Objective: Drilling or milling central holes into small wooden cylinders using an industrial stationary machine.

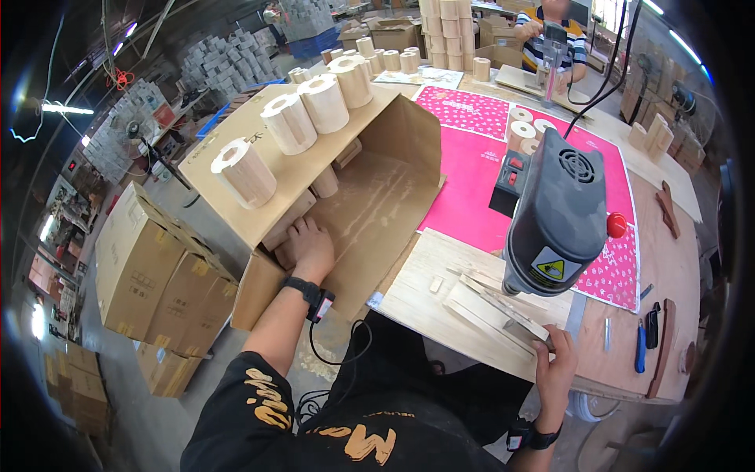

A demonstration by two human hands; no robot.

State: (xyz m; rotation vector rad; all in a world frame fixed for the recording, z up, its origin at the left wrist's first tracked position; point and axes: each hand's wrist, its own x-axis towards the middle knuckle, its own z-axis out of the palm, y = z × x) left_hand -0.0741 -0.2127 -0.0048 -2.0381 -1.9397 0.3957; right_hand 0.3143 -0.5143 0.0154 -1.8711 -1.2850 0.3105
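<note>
A pale wooden block [285, 223] lies inside the open cardboard box [401, 149] left of the frame's centre, with the left hand [311, 245] touching it, though whether the fingers grip it I cannot tell. Right of centre and low, the right hand [555, 358] pinches the end of a wooden strip [499, 304] on a board [405, 289], beside the dark machine head [560, 208]. Pale hollow cylinders [292, 130] stand on the box at upper left.

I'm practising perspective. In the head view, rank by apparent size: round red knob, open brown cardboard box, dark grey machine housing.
1. Open brown cardboard box
2. Dark grey machine housing
3. Round red knob
The housing's nearness to the camera may enlarge it.
</note>
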